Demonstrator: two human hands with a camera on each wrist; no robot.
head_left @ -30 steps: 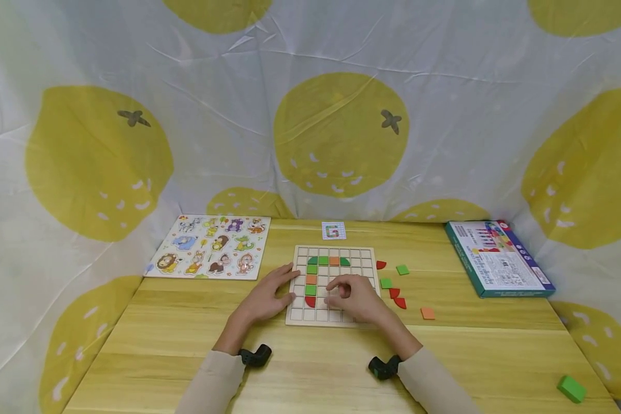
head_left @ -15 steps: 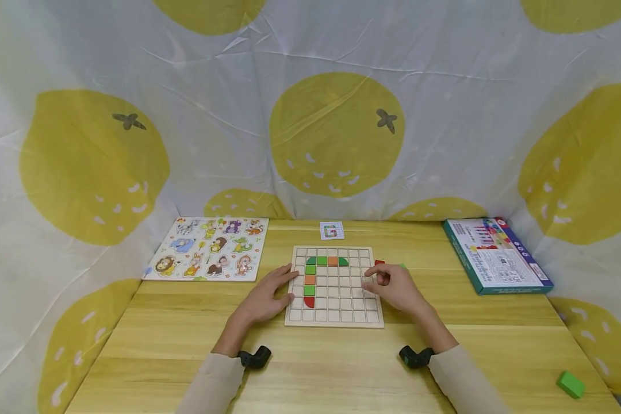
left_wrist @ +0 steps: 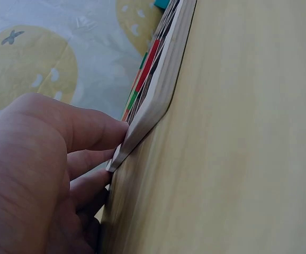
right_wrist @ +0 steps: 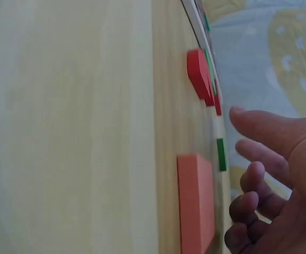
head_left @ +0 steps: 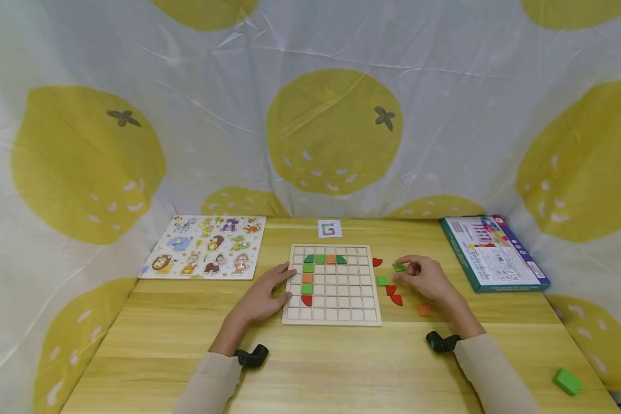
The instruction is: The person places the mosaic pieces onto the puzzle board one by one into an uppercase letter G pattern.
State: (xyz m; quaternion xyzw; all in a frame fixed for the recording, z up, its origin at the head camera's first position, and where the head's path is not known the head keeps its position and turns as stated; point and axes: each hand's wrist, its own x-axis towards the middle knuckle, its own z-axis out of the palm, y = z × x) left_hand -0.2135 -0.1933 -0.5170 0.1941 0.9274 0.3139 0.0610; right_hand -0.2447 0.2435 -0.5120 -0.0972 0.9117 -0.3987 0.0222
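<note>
A wooden grid board lies mid-table. Red, orange and green tiles form a column and a top row on it. My left hand touches the board's left edge with extended fingers and thumb; the left wrist view shows the fingertips against its rim. Right of the board, my right hand hovers at a green square tile, thumb and index finger apart. In the right wrist view that green tile lies just beyond the fingertips. Close by are another green square, red quarter-circle tiles and an orange square.
A small pattern card lies behind the board. An animal puzzle lies at the back left and a flat game box at the back right. A green block sits near the front right. A lemon-print curtain encloses the table.
My right hand has moved right from over the board to the loose tiles, reaching the rear green square. My left hand has stayed at the board's left edge.
</note>
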